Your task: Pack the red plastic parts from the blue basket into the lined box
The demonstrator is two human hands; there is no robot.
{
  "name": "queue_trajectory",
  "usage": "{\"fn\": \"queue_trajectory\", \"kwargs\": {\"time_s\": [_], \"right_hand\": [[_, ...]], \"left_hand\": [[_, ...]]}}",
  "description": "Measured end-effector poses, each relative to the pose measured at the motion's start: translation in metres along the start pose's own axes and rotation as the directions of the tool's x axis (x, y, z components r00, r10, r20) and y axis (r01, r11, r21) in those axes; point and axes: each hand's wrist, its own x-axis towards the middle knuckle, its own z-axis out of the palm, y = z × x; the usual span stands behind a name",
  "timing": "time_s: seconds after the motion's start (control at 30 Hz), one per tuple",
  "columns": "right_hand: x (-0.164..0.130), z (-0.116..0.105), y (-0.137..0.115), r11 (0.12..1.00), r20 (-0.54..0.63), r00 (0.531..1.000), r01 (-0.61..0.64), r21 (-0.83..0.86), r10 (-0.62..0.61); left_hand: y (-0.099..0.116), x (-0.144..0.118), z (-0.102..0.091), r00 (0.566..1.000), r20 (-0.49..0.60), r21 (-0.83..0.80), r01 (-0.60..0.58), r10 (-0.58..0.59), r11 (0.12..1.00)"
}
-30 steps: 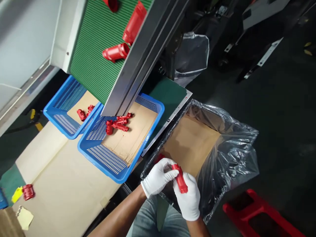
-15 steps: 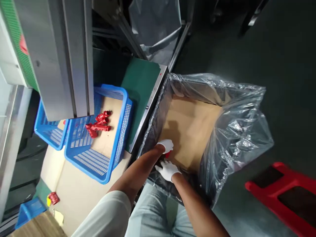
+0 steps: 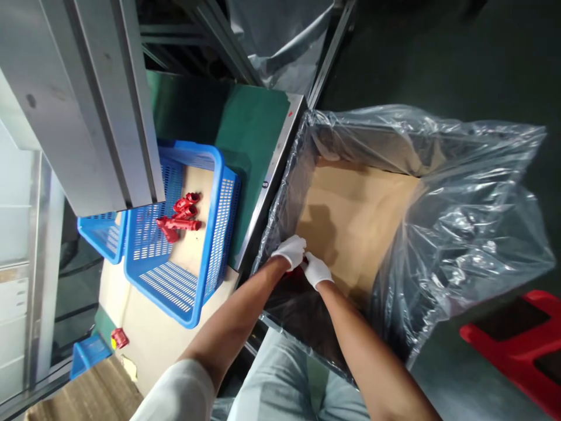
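Observation:
Both my hands wear white gloves and reach into a box lined with clear plastic film (image 3: 473, 199), close to its near left corner. My left hand (image 3: 290, 251) is closed over a red plastic part (image 3: 294, 271), mostly hidden beneath the glove. Right beside it, my right hand (image 3: 316, 270) has its fingertips drawn together against the same spot; what lies in them is covered. Brown cardboard (image 3: 363, 204) lies over the box's bottom.
Left of the box, a blue perforated basket (image 3: 204, 234) holds several red pipe-like fittings (image 3: 179, 216) on a green-topped bench (image 3: 258, 117). A metal housing (image 3: 96, 105) overhangs it. Another red fitting (image 3: 119, 338) lies farther left. A red stool (image 3: 512, 351) stands at right.
My right hand has moved up and forward beside the left, its spread fingers now drawn in. The view has shifted slightly.

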Motion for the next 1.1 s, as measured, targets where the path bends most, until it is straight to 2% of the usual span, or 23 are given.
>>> {"fn": "queue_trajectory", "kwargs": {"time_s": [0.07,0.13,0.17,0.2,0.23,0.27,0.3,0.33,0.37,0.43,0.47,0.5,0.53,0.57,0.6,0.67,0.73,0.83,0.93,1.03,1.1], "right_hand": [[0.006,0.001,-0.004,1.0,-0.002,1.0,-0.025,0.01,0.025],[0.007,-0.002,-0.009,0.999,-0.04,0.998,-0.043,0.019,0.044],[0.006,-0.005,-0.014,0.999,-0.074,0.996,-0.047,0.023,0.049],[0.003,-0.01,-0.019,0.998,-0.127,0.99,-0.051,0.026,0.054],[-0.001,-0.017,-0.026,0.998,-0.196,0.979,-0.05,0.032,0.056],[-0.008,-0.024,-0.035,0.998,-0.274,0.961,-0.037,0.04,0.047],[-0.016,-0.032,-0.047,0.999,-0.347,0.937,-0.015,0.047,0.031],[-0.027,-0.04,-0.064,0.999,-0.419,0.908,0.013,0.052,0.01],[-0.04,-0.048,-0.085,0.996,-0.48,0.876,0.077,0.046,-0.046],[-0.067,-0.055,-0.143,0.956,-0.544,0.797,0.293,-0.035,-0.264],[-0.079,-0.053,-0.178,0.856,-0.505,0.709,0.498,-0.136,-0.492],[-0.088,-0.047,-0.214,0.728,-0.359,0.638,0.642,-0.24,-0.681],[-0.092,-0.037,-0.251,0.635,-0.16,0.621,0.698,-0.332,-0.767],[-0.091,-0.023,-0.286,0.59,0.038,0.66,0.695,-0.411,-0.75],[-0.085,-0.007,-0.316,0.587,0.19,0.733,0.648,-0.485,-0.653],[-0.064,0.027,-0.363,0.61,0.2,0.804,0.564,-0.556,-0.561],[-0.039,0.055,-0.386,0.644,0.182,0.857,0.487,-0.59,-0.482],[-0.018,0.074,-0.389,0.687,0.178,0.903,0.415,-0.596,-0.391],[-0.027,0.066,-0.374,0.74,0.187,0.922,0.385,-0.552,-0.341],[-0.054,0.048,-0.354,0.81,0.222,0.926,0.376,-0.45,-0.306],[-0.073,0.039,-0.34,0.924,0.241,0.934,0.315,-0.216,-0.262]], "left_hand": [[-0.003,-0.035,-0.014,0.996,0.05,-0.016,-0.074,0.075,0.997],[-0.008,-0.087,-0.036,0.982,0.096,-0.078,-0.156,0.163,0.985],[-0.012,-0.115,-0.049,0.937,0.171,-0.224,-0.263,0.303,0.939],[-0.018,-0.141,-0.062,0.891,0.21,-0.368,-0.31,0.403,0.877],[-0.027,-0.164,-0.077,0.873,0.205,-0.457,-0.315,0.443,0.832],[-0.038,-0.181,-0.093,0.918,0.133,-0.461,-0.276,0.374,0.843],[-0.053,-0.191,-0.111,0.975,0.01,-0.416,-0.199,0.224,0.887],[-0.072,-0.194,-0.128,0.985,-0.171,-0.339,-0.075,0.017,0.938],[-0.092,-0.192,-0.146,0.91,-0.355,-0.219,0.141,-0.214,0.965],[-0.136,-0.174,-0.178,0.768,-0.551,-0.179,0.273,-0.326,0.945],[-0.156,-0.162,-0.19,0.721,-0.599,-0.175,0.308,-0.349,0.935],[-0.173,-0.15,-0.199,0.692,-0.623,-0.174,0.333,-0.365,0.927],[-0.187,-0.139,-0.205,0.684,-0.627,-0.177,0.341,-0.373,0.923],[-0.198,-0.13,-0.208,0.686,-0.622,-0.181,0.342,-0.377,0.922],[-0.205,-0.123,-0.209,0.697,-0.611,-0.189,0.332,-0.376,0.924],[-0.214,-0.115,-0.206,0.722,-0.582,-0.223,0.3,-0.374,0.928],[-0.221,-0.113,-0.203,0.741,-0.552,-0.288,0.262,-0.383,0.921],[-0.235,-0.123,-0.203,0.766,-0.502,-0.443,0.171,-0.402,0.88],[-0.251,-0.146,-0.202,0.824,-0.44,-0.649,-0.017,-0.357,0.761],[-0.261,-0.169,-0.196,0.889,-0.371,-0.841,-0.2,-0.267,0.502],[-0.261,-0.179,-0.19,0.912,-0.343,-0.912,-0.267,-0.224,0.312]]}}
